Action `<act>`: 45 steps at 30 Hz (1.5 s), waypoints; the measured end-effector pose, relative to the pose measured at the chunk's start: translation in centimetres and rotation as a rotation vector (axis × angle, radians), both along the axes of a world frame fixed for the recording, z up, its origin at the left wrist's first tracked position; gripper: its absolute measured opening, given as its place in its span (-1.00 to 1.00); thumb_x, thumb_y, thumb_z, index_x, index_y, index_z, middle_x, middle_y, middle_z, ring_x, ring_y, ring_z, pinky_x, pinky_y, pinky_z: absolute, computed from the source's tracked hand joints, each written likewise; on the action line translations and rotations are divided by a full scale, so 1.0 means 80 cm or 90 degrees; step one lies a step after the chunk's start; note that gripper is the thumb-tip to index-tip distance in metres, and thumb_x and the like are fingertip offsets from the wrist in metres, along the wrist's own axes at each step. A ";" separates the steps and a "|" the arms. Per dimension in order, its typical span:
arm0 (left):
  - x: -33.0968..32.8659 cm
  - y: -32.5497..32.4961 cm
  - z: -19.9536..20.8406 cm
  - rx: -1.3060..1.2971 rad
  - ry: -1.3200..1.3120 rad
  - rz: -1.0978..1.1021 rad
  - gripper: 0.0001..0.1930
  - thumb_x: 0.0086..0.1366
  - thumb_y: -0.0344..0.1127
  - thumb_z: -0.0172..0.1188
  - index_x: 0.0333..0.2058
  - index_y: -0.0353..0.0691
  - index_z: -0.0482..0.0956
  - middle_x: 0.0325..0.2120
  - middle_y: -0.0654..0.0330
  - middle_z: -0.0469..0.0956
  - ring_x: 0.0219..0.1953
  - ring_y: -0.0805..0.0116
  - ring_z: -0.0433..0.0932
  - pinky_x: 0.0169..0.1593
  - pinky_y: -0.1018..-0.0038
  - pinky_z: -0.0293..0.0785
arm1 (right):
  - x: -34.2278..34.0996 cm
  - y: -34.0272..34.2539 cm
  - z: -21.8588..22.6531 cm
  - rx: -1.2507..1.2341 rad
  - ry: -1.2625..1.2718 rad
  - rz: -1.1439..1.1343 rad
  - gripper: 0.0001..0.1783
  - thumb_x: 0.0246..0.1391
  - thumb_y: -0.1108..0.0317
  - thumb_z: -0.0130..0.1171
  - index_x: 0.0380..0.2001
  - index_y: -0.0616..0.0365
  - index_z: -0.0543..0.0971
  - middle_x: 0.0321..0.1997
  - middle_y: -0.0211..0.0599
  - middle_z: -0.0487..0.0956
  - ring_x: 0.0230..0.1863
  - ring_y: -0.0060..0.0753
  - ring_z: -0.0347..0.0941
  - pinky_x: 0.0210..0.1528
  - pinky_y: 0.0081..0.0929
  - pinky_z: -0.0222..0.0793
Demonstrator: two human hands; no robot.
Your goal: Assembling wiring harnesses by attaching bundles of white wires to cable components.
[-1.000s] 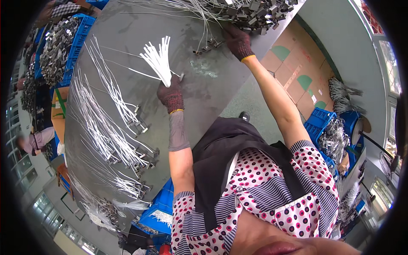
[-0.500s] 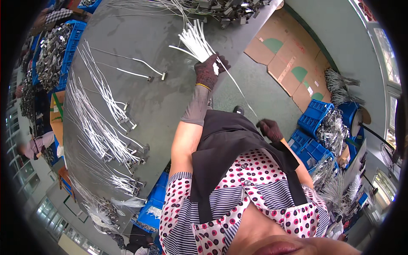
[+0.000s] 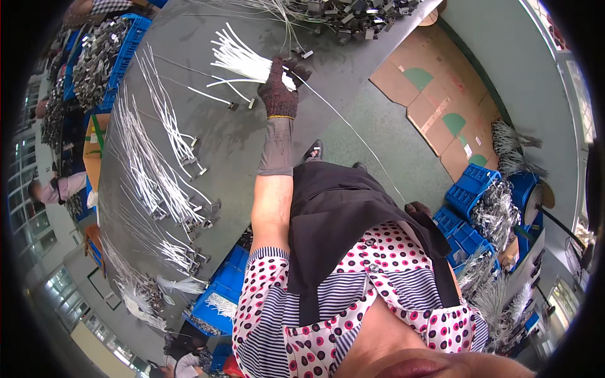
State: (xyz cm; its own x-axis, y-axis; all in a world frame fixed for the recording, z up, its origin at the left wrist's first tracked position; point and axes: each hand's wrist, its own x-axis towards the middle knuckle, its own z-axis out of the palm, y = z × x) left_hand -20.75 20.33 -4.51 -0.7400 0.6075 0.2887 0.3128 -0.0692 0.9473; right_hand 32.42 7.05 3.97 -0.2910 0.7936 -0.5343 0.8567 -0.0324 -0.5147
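Note:
My left hand [image 3: 280, 91], in a dark knit glove, grips a bundle of thin white tubes [image 3: 242, 58] above the grey table. The tubes fan out to the left past the fingers. From this hand a thin pale wire [image 3: 350, 125] stretches down to the right, over the floor, to my right hand [image 3: 417, 207]. That gloved hand is low beside the black apron, partly hidden, with its fingers closed at the wire's end. Just left of my left wrist, two white-sleeved wires with small dark connectors [image 3: 234, 106] lie on the table.
Rows of sleeved wires with connectors [image 3: 161, 183] lie along the left of the table [image 3: 233, 154]. A heap of dark metal parts [image 3: 356, 16] sits at its far edge. Blue crates [image 3: 469, 189] stand at right; flattened cardboard [image 3: 435, 94] lies beyond the table. People work at far left.
My left hand has moved left with the white tubes, nearer the two loose connectors. My right hand has shifted right and down, and the wire between them spans a longer stretch.

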 end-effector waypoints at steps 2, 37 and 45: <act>0.001 -0.021 0.019 0.019 -0.155 0.002 -0.57 0.21 -0.57 0.17 0.08 -0.24 0.47 -0.28 0.20 0.65 -0.34 0.28 0.66 -0.17 0.35 0.66 | 0.013 0.009 -0.030 0.024 -0.022 0.096 -0.73 0.04 0.16 0.20 -0.37 0.17 0.62 -0.43 -0.10 0.61 -0.37 -0.06 0.53 -0.23 -0.24 0.42; 0.048 -0.096 0.123 0.019 -0.682 -0.139 -0.75 0.29 -0.37 0.24 -0.13 -0.37 0.49 -0.45 0.03 0.59 -0.43 0.15 0.65 -0.42 0.22 0.70 | -0.374 0.156 0.029 -0.058 0.158 0.008 -0.51 0.04 -0.05 0.23 -0.31 0.24 0.68 -0.36 -0.05 0.66 -0.30 -0.16 0.58 -0.15 -0.29 0.42; -0.023 -0.098 0.159 0.031 -0.474 -0.077 -0.76 0.38 -0.30 0.14 -0.18 -0.41 0.60 -0.39 0.12 0.59 -0.33 0.35 0.60 -0.21 0.38 0.62 | -0.440 0.169 0.047 -0.288 0.316 0.009 -0.48 0.22 -0.04 0.08 -0.08 0.25 0.59 -0.42 -0.31 0.60 -0.45 -0.59 0.49 -0.55 -0.49 0.36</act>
State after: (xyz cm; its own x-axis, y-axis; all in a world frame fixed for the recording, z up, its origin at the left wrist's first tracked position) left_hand -22.60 12.46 8.22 -0.6794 0.6958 -0.2330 -0.4214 -0.1101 0.9002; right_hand -2.77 20.57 7.71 -0.5969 0.5167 -0.6137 0.5243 -0.3278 -0.7859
